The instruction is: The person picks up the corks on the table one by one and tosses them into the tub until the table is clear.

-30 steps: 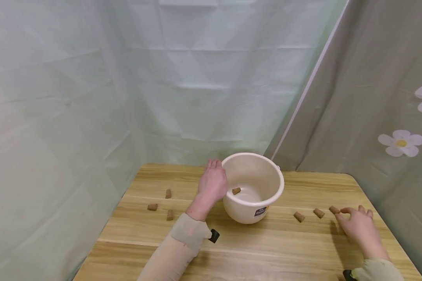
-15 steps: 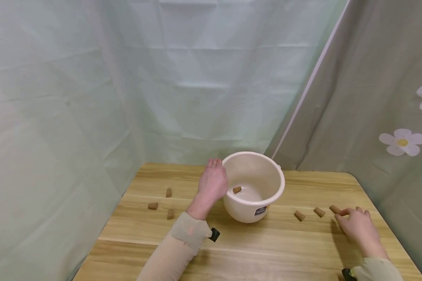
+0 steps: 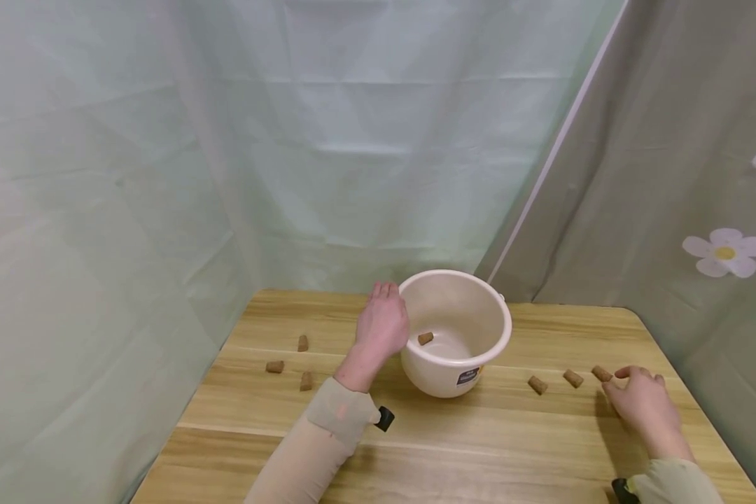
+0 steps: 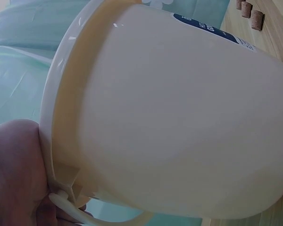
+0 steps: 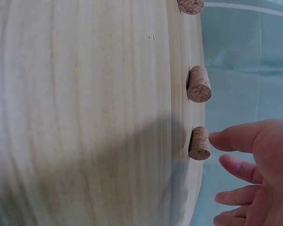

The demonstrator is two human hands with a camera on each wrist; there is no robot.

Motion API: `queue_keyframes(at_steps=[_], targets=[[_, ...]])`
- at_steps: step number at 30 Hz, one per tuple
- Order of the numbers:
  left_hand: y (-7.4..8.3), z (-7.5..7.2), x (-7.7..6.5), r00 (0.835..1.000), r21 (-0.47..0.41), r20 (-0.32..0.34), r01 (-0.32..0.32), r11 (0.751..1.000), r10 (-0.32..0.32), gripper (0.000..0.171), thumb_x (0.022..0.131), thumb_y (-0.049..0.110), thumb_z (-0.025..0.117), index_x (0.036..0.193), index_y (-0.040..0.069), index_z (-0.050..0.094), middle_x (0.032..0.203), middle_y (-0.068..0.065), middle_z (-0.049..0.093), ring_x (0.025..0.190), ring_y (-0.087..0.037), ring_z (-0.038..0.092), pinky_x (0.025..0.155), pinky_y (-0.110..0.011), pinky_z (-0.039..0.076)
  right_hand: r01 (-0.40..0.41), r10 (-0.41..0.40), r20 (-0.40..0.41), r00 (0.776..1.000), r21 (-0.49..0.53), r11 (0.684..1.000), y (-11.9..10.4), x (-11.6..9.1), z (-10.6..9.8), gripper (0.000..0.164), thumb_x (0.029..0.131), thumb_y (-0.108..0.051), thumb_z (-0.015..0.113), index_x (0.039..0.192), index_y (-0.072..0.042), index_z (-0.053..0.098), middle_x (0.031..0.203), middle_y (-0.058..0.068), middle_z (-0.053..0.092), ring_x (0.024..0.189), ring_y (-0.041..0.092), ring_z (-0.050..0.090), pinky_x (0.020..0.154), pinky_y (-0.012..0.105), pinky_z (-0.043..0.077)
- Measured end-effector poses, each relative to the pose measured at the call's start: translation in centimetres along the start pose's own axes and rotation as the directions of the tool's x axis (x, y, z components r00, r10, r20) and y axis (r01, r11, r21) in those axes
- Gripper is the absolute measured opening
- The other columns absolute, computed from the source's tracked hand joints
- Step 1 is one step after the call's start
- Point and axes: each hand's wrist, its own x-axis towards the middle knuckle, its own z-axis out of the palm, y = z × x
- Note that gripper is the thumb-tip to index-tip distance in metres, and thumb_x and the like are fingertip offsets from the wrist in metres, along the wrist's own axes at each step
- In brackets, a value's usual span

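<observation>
Cork (image 3: pixel 601 373) on wood-grained table (image 3: pixel 479 448), just beside right hand (image 3: pixel 644 404), thumb and fingers parted, contact unclear | left hand (image 3: pixel 383 325) grips pale bucket (image 3: pixel 437 381) at its rim | another cork (image 3: pixel 425 338) inside bucket | dark label (image 3: pixel 468 376) on bucket's outer wall, pale lettering too small to read

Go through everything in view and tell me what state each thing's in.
Bucket: upright, top uncovered.
Bucket handle: lowered.
Cork in bucket: lying on its side.
Three left corks: loose on the table.
Three right corks: lying in a row.
Left hand: gripping the bucket's rim.
Right hand: fingers loose, beside the outermost right cork, contact unclear.
Curtains: hanging, creased.
</observation>
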Motion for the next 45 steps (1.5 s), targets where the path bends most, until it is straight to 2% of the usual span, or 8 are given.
queue_keyframes(at_steps=[4, 9, 18, 24, 34, 45], targets=[[0.0, 0.1, 0.0, 1.0, -0.033, -0.002, 0.024, 0.999, -0.024, 0.045, 0.114, 0.012, 0.042, 0.145, -0.019, 0.05, 0.146, -0.032, 0.058, 0.145, -0.047, 0.048, 0.122, -0.052, 0.039, -0.002, 0.002, -0.004, 1.0, -0.011, 1.0, -0.1, 0.3, -0.1, 0.059, 0.106, -0.031, 0.056, 0.137, 0.018, 0.047, 0.132, 0.045, 0.047, 0.123, 0.063, 0.038, 0.089, 0.076, 0.048], [0.1, 0.1, 0.1, 0.999, -0.049, 0.005, 0.04, 0.998, -0.04, 0.046, 0.114, 0.013, 0.043, 0.147, -0.019, 0.049, 0.149, -0.032, 0.056, 0.146, -0.047, 0.048, 0.123, -0.051, 0.038, -0.01, 0.011, 0.028, 1.0, -0.041, 0.999, 0.2, 0.7, 0.1, 0.056, 0.106, -0.031, 0.053, 0.138, 0.016, 0.052, 0.13, 0.045, 0.048, 0.123, 0.065, 0.038, 0.089, 0.078, 0.047], [0.3, -0.1, 0.0, 1.0, -0.008, 0.022, 0.021, 1.0, -0.02, 0.046, 0.114, 0.012, 0.042, 0.147, -0.019, 0.049, 0.149, -0.033, 0.056, 0.146, -0.047, 0.048, 0.123, -0.051, 0.039, -0.035, 0.037, 0.039, 0.999, -0.048, 0.998, 0.7, 1.1, 0.6, 0.05, 0.104, -0.029, 0.054, 0.13, 0.013, 0.06, 0.127, 0.044, 0.053, 0.121, 0.063, 0.042, 0.087, 0.076, 0.049], [0.2, -0.1, 0.0, 0.999, 0.031, 0.039, -0.002, 1.0, 0.001, 0.046, 0.114, 0.011, 0.04, 0.147, -0.019, 0.049, 0.149, -0.033, 0.055, 0.146, -0.047, 0.048, 0.123, -0.05, 0.038, -0.049, 0.052, 0.055, 0.997, -0.051, 0.997, 0.6, 1.0, 0.7, 0.052, 0.105, -0.032, 0.054, 0.13, 0.014, 0.059, 0.129, 0.044, 0.054, 0.12, 0.063, 0.044, 0.088, 0.075, 0.049], [0.4, -0.3, -0.2, 0.999, 0.034, 0.048, -0.005, 0.999, 0.003, 0.047, 0.114, 0.012, 0.039, 0.147, -0.018, 0.049, 0.15, -0.032, 0.055, 0.147, -0.047, 0.047, 0.123, -0.051, 0.039, -0.075, 0.077, 0.05, 0.996, -0.051, 0.996, 0.7, 0.6, 0.8, 0.053, 0.106, -0.036, 0.053, 0.124, 0.012, 0.063, 0.127, 0.041, 0.058, 0.116, 0.061, 0.047, 0.085, 0.073, 0.05], [0.5, -0.2, -0.1, 0.999, 0.049, 0.044, -0.008, 0.999, 0.006, 0.047, 0.114, 0.013, 0.039, 0.147, -0.019, 0.05, 0.15, -0.032, 0.055, 0.146, -0.047, 0.048, 0.122, -0.051, 0.04, -0.085, 0.088, 0.05, 0.995, -0.059, 0.995, 0.7, 0.6, 1.0, 0.056, 0.107, -0.04, 0.049, 0.126, 0.012, 0.06, 0.132, 0.042, 0.057, 0.116, 0.064, 0.048, 0.086, 0.075, 0.05]])
